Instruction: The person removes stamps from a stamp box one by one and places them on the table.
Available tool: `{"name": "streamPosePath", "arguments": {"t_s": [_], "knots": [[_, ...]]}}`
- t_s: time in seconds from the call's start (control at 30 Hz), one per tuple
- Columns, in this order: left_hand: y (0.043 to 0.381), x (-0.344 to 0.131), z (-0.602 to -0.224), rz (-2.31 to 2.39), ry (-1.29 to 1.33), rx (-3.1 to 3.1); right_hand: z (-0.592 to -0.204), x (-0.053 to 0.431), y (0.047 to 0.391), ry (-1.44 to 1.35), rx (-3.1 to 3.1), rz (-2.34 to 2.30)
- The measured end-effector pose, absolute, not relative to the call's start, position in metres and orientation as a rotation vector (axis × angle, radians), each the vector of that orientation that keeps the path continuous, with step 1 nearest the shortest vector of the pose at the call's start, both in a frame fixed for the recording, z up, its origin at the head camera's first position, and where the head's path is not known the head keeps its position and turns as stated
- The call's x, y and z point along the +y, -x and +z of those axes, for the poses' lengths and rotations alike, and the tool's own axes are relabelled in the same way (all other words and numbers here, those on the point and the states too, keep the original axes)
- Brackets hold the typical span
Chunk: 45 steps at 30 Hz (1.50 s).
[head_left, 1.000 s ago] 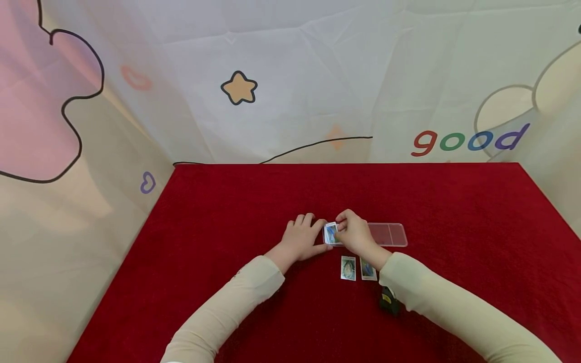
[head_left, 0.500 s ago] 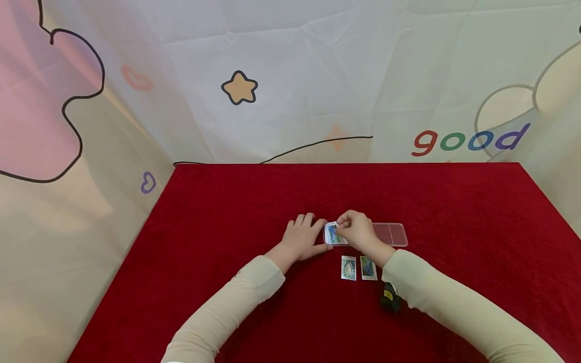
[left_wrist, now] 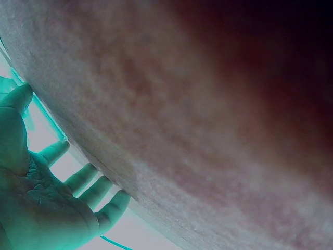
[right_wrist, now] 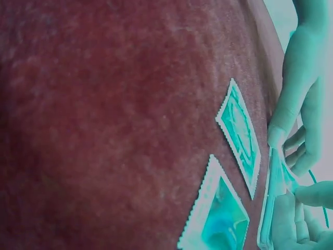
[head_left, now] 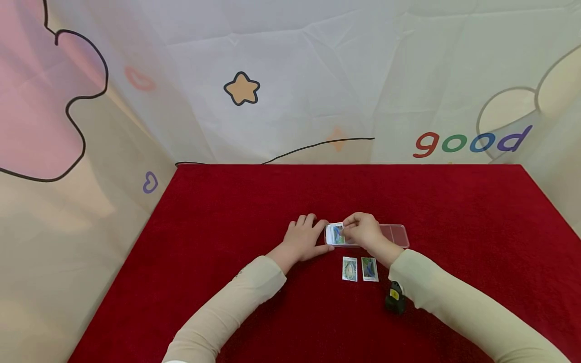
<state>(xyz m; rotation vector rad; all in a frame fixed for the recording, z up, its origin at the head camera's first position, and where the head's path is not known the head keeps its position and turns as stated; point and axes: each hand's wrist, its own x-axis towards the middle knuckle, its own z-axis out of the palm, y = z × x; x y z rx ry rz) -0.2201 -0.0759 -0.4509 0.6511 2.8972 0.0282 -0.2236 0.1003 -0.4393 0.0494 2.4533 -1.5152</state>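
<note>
A clear plastic case [head_left: 399,236] with compartments lies on the red cloth. At its left end my left hand [head_left: 303,239] rests with fingers spread, the thumb and index finger touching opposite edges of the case. Between thumb and fingertips my right hand [head_left: 366,233] pinches a stamp [head_left: 338,234] with a blue and green picture, over the left part of the case. Some white shows beside that stamp; whether it is another stamp I cannot tell. Nearer to me lie two more stamps, one with an oval picture [right_wrist: 240,135] and one bluish-green [right_wrist: 223,219], both with perforated edges.
Red cloth [head_left: 254,201] covers the table up to a printed curtain [head_left: 313,85] at the back and sides. A small black device [head_left: 395,298] with a yellow mark sits at my right cuff, near the bluish-green stamp.
My right hand has shifted slightly to the right with the pinched stamp, uncovering white at the case's left end. My left hand has stayed in place on the case.
</note>
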Motion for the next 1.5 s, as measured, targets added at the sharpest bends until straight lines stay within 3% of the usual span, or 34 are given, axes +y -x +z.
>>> {"name": "streamPosePath", "arguments": {"t_s": [1.5], "knots": [[0.221, -0.075, -0.454, 0.067, -0.649, 2.908, -0.424, 0.129, 0.207, -0.176, 2.191, -1.695]]}}
